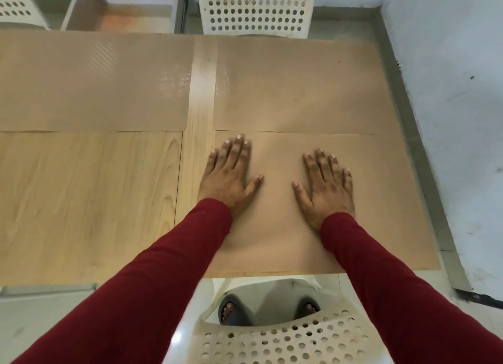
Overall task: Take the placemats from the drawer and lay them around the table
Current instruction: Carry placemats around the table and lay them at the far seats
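Observation:
Three tan placemats lie flat on the light wooden table (89, 200). The near right placemat (381, 200) is under both my hands. My left hand (231, 173) presses flat on its left part, fingers spread. On its middle rests my right hand (326, 184), also flat with fingers apart. A second placemat (299, 91) lies at the far right, its near edge meeting the first one. The third placemat (89, 86) covers the far left. The near left part of the table shows bare wood. Neither hand grips anything.
A white perforated chair (255, 10) stands at the table's far side, another chair (285, 339) at the near side below my arms, and a third (13, 4) at the far left. A grey wall (449, 91) runs along the table's right edge.

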